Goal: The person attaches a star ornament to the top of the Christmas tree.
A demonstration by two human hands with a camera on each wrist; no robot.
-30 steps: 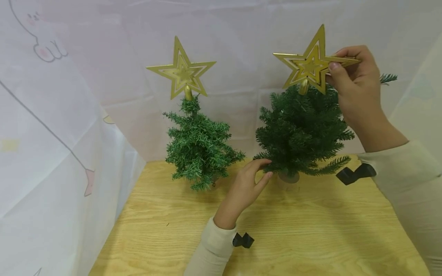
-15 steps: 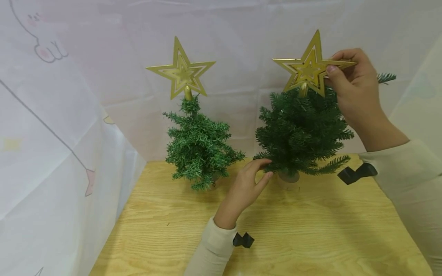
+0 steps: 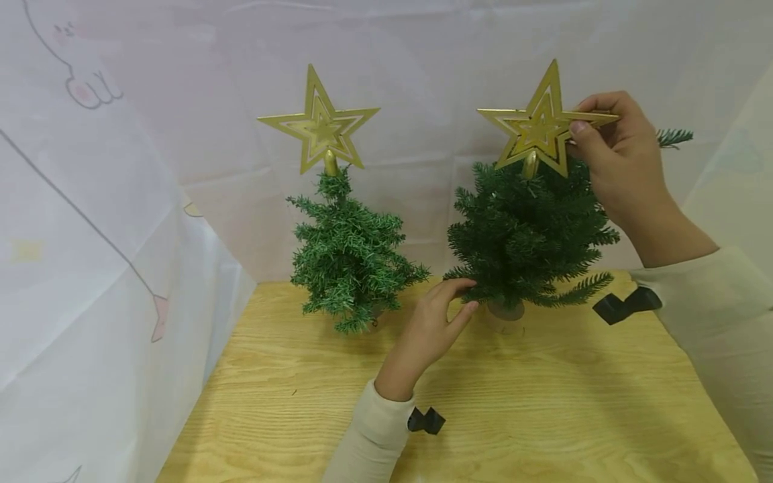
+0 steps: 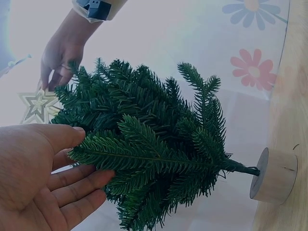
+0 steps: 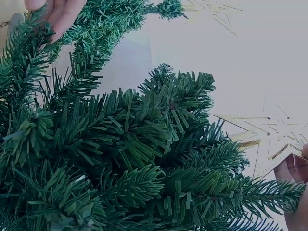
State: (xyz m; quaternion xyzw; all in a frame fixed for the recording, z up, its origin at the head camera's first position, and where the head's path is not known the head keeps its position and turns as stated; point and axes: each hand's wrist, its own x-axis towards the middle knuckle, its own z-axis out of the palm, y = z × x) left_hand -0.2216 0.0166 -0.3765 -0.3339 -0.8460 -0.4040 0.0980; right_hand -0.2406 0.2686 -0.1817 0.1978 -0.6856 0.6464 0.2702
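Observation:
My right hand [image 3: 628, 151] pinches the right point of a gold star tree topper [image 3: 541, 126] between thumb and fingers. The star stands upright at the top of the darker green Christmas tree [image 3: 531, 228], its short gold socket against the top needles; whether a twig sits inside the socket is hidden. Low on that tree's left side, my left hand [image 3: 425, 325] is at the branches, thumb and fingers apart. In the left wrist view its loosely bent fingers [image 4: 79, 192] lie beside and behind a branch tip without closing on it. The tree's round wooden base [image 4: 274, 175] rests on the table.
A smaller, lighter green Christmas tree [image 3: 350, 261] stands to the left, topped by a matching gold star [image 3: 323, 127]. Both trees are on a wood-grain table [image 3: 513, 402]. Behind and to the left hangs a pale printed cloth [image 3: 410, 67].
My right hand has lowered the star slightly and turned it more upright, bringing its socket down against the treetop. The left hand has stayed at the lower branches.

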